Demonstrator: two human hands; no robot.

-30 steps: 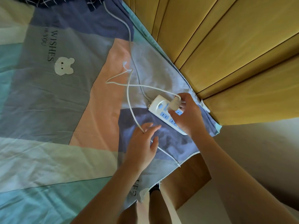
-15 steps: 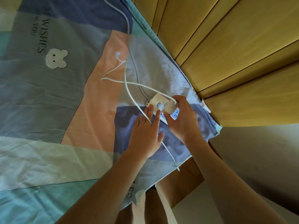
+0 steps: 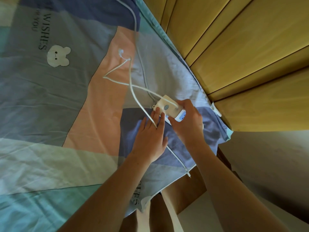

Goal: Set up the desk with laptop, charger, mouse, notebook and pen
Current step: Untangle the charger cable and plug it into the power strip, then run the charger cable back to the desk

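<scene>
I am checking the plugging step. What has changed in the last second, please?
The left hand moved forward from the sheet and now lies flat against the power strip, steadying it. The right hand keeps gripping the charger plug on the strip, which now looks turned. The thin white cable stays looped on the bedsheet, its free end at the edge.

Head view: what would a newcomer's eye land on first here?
Both hands meet at a white power strip near the right edge of a patchwork bedsheet. The right hand grips a white charger plug on it; the left hand lies flat beside it. Thin white cable loops across the pink patch.
</scene>
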